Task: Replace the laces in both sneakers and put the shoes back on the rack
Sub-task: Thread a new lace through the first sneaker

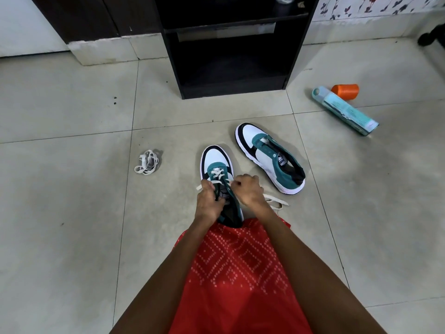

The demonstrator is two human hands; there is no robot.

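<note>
Down on the floor tiles right in front of me sits the near sneaker [216,162], toe toward the rack [231,56], heel under the red cloth [240,273] on my lap. Left hand [208,201]: fingers curled round the lace [218,175] at the shoe's left side. Right hand [250,189]: fingers pinching the same lace on the right side, with a free end trailing on the floor behind the wrist.

Progress, my read: roughly a third in. White lace crosses the lower eyelets, upper rows not done. The second sneaker [269,157] lies just to the right, tilted, eyelets bare, so that one is untouched. A loose lace bundle [147,162] lies well apart on the left. I can't tell whether it is the old pair or the spare. Neither shoe is on the rack yet.

Hard to see: my hands cover the upper eyelets, so the row count is a guess. The heel of the near sneaker is hidden. The rack top is cut off by the frame. A bottle [344,110] and orange cup [344,91] lie far right, label unreadable.
</note>
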